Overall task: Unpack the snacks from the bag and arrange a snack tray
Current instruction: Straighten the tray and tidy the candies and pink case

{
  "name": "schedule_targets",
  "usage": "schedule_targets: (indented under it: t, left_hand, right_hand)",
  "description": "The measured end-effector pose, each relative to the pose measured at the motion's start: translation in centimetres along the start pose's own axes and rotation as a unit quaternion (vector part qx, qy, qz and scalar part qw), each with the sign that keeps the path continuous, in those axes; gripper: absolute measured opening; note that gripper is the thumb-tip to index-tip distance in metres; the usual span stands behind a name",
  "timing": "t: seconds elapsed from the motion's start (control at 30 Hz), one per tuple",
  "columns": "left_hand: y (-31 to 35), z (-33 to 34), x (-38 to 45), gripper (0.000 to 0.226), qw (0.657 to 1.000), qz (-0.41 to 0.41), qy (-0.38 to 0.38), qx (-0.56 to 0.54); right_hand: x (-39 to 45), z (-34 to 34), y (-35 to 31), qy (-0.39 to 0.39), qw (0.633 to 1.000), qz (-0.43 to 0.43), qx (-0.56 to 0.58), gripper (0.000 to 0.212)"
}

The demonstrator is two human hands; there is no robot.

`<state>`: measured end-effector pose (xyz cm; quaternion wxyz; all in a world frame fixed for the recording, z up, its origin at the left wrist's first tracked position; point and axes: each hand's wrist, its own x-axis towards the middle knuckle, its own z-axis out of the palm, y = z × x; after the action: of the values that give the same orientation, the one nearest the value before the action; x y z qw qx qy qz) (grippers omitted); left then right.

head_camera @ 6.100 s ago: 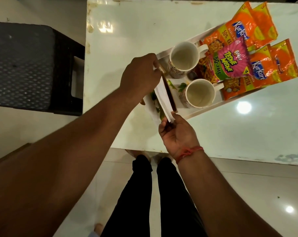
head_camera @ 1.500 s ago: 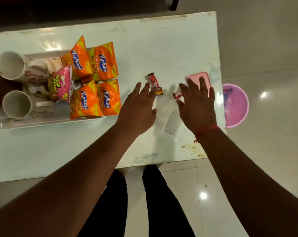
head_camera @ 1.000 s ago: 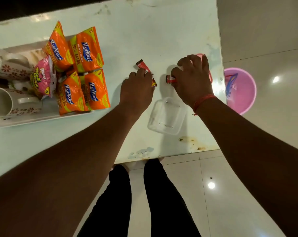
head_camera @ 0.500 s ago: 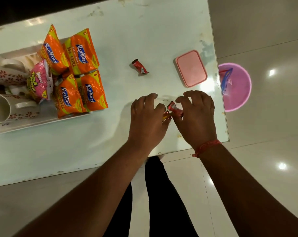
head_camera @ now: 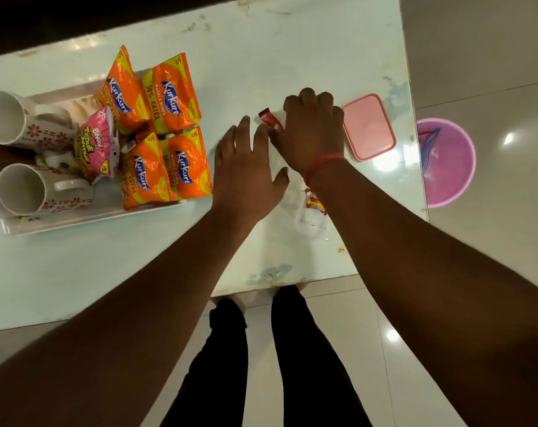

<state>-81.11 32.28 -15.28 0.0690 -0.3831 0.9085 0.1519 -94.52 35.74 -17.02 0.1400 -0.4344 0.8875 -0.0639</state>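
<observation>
A white tray (head_camera: 92, 215) at the left holds several orange Kurkure packets (head_camera: 172, 94), a pink Bingo packet (head_camera: 96, 143) and two floral mugs (head_camera: 24, 188). My right hand (head_camera: 310, 131) lies knuckles-up in the middle of the table, its curled fingers pinching a small red candy (head_camera: 269, 118) that sticks out to the left. My left hand (head_camera: 249, 167) hovers flat beside it with fingers spread and holds nothing. A clear plastic container (head_camera: 309, 221) lies under my right wrist, and a red-yellow candy (head_camera: 315, 204) shows inside it.
A pink lid (head_camera: 369, 131) lies on the table just right of my right hand. A pink bucket (head_camera: 446, 161) stands on the floor past the table's right edge. My legs are at the table's front edge.
Both hands moved forward from the table's front edge. My left hand let go and spread open. My right hand reached the red candy near the lid. A candy now lies in the clear container.
</observation>
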Motion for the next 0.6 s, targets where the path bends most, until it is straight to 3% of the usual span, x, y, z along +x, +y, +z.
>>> schedule_targets:
  t: [0.13,0.27,0.4,0.6]
  left_hand:
    - [-0.1,0.0,-0.4,0.084,1.0,-0.002,-0.015,0.014]
    - [-0.1,-0.4,-1.0,0.08,1.0,-0.002,-0.014,0.011]
    - [0.6,-0.8,-2.1,0.077,1.0,0.0,-0.018,-0.018]
    - [2.6,-0.5,-3.5,0.076,0.998,0.017,-0.05,-0.034]
  right_hand:
    - [1.5,1.6,-1.2,-0.019,0.999,-0.011,-0.03,0.034]
    - [0.2,0.6,-0.1,0.023,0.999,0.021,-0.008,0.03]
    - [-5.0,-2.2,2.0,0.083,0.993,0.077,0.039,0.029]
    - [-13.0,-3.4,4.6,0.055,0.988,0.129,0.055,0.031]
